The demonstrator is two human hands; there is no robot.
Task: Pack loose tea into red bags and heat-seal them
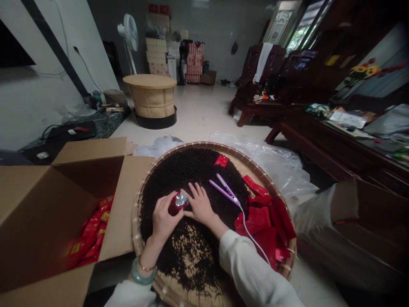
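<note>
My left hand (166, 215) is closed around a small red pouch (174, 205), its open mouth showing silver foil inside. Beside it, my right hand (200, 205) lies over the dark loose tea leaves (179, 166) with fingers spread; its thumb side is close to the pouch, and I cannot tell whether they touch. The leaves cover much of a round woven bamboo tray (136, 213). To the right of my hands rests a purple flat iron (225, 192) with its jaws apart. Flat red pouches (258, 219) pile along the tray's right side, and one red packet (221, 160) lies on the leaves farther back.
At left stands an open cardboard box (111, 213) holding several filled red packets (92, 232). The iron's white cord (252, 238) crosses the pouches. Clear plastic sheeting (271, 160) lies behind the tray. Another carton (367, 209) and a dark wooden table (335, 140) are at right.
</note>
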